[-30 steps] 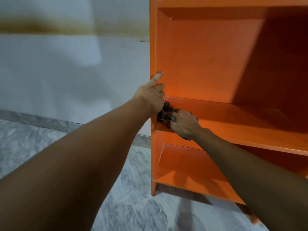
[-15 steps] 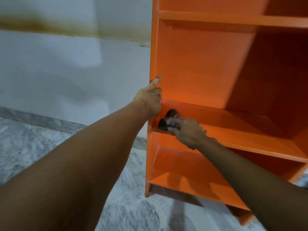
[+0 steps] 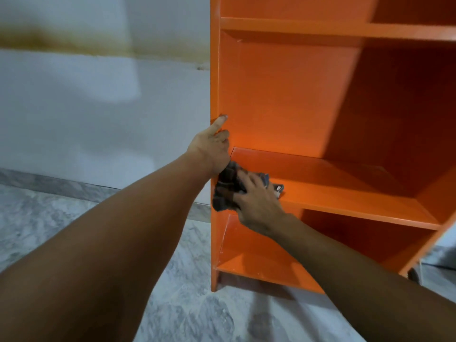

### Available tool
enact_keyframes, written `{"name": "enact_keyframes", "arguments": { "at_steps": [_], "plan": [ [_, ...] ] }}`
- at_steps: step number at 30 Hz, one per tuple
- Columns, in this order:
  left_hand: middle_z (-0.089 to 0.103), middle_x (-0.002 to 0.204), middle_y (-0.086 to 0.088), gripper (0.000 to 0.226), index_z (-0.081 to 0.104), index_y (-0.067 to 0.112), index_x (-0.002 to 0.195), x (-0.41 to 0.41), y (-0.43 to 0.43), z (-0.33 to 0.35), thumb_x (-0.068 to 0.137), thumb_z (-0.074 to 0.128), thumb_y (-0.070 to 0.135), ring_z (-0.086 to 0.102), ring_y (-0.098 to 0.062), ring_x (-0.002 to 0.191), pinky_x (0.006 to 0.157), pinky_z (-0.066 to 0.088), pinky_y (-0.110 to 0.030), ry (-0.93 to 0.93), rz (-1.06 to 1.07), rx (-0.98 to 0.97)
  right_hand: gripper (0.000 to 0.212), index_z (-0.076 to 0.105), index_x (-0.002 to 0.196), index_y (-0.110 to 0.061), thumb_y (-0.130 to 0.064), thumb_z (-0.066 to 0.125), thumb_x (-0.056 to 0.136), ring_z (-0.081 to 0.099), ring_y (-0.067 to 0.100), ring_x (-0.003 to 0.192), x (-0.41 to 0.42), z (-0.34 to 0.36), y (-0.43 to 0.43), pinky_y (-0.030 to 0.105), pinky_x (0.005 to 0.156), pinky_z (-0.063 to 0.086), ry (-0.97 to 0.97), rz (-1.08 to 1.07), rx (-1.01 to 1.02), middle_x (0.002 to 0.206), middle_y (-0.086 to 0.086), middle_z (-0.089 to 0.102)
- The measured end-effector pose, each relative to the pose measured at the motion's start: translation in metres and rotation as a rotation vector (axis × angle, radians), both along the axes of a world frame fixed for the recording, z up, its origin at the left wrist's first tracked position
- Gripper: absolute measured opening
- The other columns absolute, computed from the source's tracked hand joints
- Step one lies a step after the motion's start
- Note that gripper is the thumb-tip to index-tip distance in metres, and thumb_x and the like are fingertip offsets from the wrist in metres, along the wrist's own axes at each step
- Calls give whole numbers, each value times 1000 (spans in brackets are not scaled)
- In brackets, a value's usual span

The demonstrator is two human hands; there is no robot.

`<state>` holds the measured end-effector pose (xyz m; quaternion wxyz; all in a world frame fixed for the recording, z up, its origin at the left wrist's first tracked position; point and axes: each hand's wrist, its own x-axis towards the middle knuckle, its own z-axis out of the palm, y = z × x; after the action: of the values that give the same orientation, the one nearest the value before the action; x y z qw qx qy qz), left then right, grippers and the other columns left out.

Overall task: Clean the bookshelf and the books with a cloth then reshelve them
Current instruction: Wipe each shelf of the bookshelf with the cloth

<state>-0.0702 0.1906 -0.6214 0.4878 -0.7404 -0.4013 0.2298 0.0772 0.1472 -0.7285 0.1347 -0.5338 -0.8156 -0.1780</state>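
Note:
An orange bookshelf (image 3: 283, 95) fills the right half of the view, and no books are in sight. My left hand (image 3: 209, 149) grips the front edge of its left side panel, thumb pointing up along the edge. My right hand (image 3: 259, 206) holds a dark checked cloth (image 3: 224, 188) and presses it on the front left corner of the middle shelf (image 3: 357, 193). Part of the cloth hangs over the shelf's front edge, just below my left hand.
Another shelf board (image 3: 320, 28) runs above and a lower shelf (image 3: 259, 262) sits below, both bare. A white wall (image 3: 98, 107) with a brownish stain stands to the left. The floor (image 3: 185, 304) is grey marble.
My right hand has spread the cloth wider over the shelf's front left corner, so more of it drapes over the edge. My left hand keeps its grip on the side panel.

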Motion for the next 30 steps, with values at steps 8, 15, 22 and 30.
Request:
{"name": "enact_keyframes", "arguments": {
  "at_steps": [8, 15, 22, 30],
  "plan": [
    [54, 136, -5, 42, 57, 14, 132, 2, 0, -4, 100, 37, 32, 36, -27, 136, 117, -9, -59, -48, 8, 4, 41, 69, 115, -30, -55, 41, 98, 9, 40, 146, 5, -2, -2, 70, 108, 22, -137, -88, -238, 161, 8, 13],
    [51, 140, -9, 40, 60, 18, 130, 18, -9, -13, 100, 40, 36, 31, -32, 138, 112, -15, -65, -122, 143, -43, 34, 70, 102, -10, -33, 44, 103, 8, 34, 149, 33, 5, -12, 68, 111, 18, -4, -207, -352, 162, 1, 12],
    [27, 157, -16, 57, 26, 5, 150, 81, -41, -73, 105, 29, 39, 22, -29, 147, 115, -2, -62, -415, 121, -320, 32, 70, 108, -22, -40, 46, 100, 18, 28, 147, 113, 5, -41, 71, 110, -2, -23, -364, -281, 160, -5, 21],
    [11, 161, -21, 58, 10, -1, 153, 180, -60, -70, 108, 28, 31, 14, -33, 149, 119, 13, -53, -524, -27, -526, 36, 63, 126, -21, -36, 51, 96, 27, 23, 143, 227, 9, -84, 57, 118, 3, -40, -550, -242, 158, -4, 29]
  ]
}}
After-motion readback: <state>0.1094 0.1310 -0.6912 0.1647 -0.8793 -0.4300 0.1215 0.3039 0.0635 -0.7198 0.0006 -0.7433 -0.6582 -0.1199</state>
